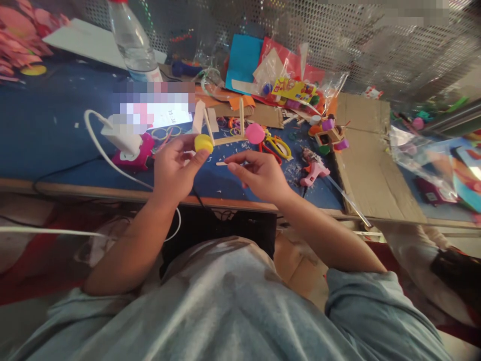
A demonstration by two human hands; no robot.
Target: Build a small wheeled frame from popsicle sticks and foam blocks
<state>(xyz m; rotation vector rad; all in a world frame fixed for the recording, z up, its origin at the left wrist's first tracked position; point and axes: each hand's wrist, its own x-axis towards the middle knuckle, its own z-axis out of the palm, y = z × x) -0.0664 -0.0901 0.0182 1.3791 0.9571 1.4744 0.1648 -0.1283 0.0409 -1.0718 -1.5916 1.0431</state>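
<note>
Between the thumb and fingers of my left hand (175, 168) is a yellow round piece (203, 143), thick like a cap or a lump of clay. My right hand (261, 176) pinches a short wooden craft stick (221, 164), its rounded end pointing left. A small gap separates the stick from the yellow piece. Just beyond both hands stands a frame of wooden sticks (241, 118) with uprights and a base bar. A pink disc (255, 134) sits at the frame's right end. Yellow-and-red-handled scissors (280, 148) lie past my right hand.
A pink glue gun (314, 171) lies to the right, near a cardboard sheet (370, 155). Left are a magenta power socket (133, 155) with a white charger, a lit phone (173, 110) and a water bottle (137, 50). Craft packets (295, 90) lie behind. A white cable (108, 159) crosses the table edge.
</note>
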